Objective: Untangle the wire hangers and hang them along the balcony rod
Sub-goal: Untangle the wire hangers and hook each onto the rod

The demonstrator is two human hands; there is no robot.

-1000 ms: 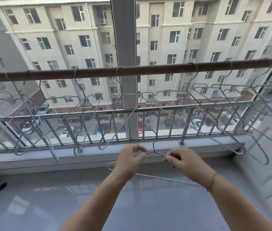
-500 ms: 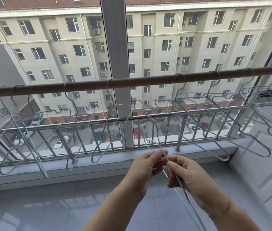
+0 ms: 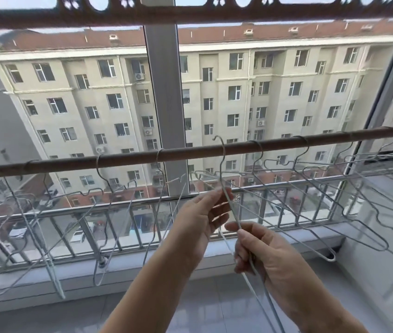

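Head view: left hand and right hand pinch one hanger, hook beside the rod

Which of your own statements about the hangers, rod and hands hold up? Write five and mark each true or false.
1. Both hands hold the same wire hanger. True: the left hand pinches it near the neck and the right hand grips it lower down.
2. The held hanger's hook is up at the level of the balcony rod. True.
3. No hangers are on the rod yet. False: several hang along it on both sides of the hands.
4. The window frame post stands in front of the rod. False: the rod crosses in front of it.
5. Clothes hang from the hangers. False: all are bare wire.
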